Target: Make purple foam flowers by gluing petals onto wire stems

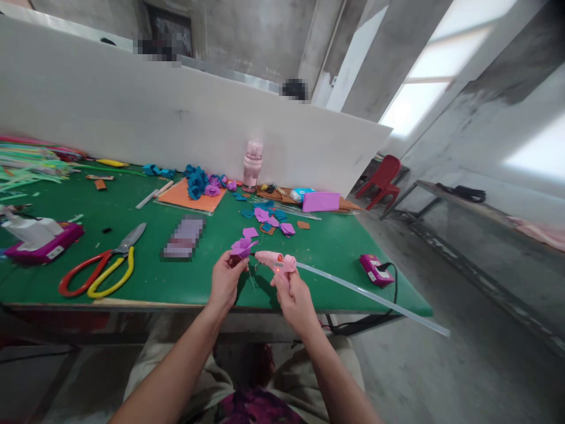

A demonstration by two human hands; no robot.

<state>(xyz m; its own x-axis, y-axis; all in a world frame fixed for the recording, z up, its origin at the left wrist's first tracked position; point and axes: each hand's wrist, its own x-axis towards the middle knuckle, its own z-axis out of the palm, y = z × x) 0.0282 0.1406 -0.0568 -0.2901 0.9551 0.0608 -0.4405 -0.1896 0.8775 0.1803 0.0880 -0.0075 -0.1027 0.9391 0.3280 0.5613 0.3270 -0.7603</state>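
In my left hand [226, 278] I pinch a purple paper flower [242, 247] by its base, just above the table's front part. My right hand [292, 294] is wrapped round the handle of a pink hot glue gun [274, 259], whose nozzle points left, close to the flower's petals; whether it touches them I cannot tell. A long clear glue stick [371, 295] runs out of the gun's back and slopes down past the table edge. Beyond my hands lie loose purple petals [265, 217] and blue petals [277, 214].
Red-and-yellow-handled scissors [115, 259] and a blurred-out phone [183, 237] lie left on the green table [150, 277]. Finished-looking flowers [198, 181] rest on orange sheets [185, 198]. A pink bottle [252, 165] stands by the white partition. Power strips [376, 270] sit at both sides.
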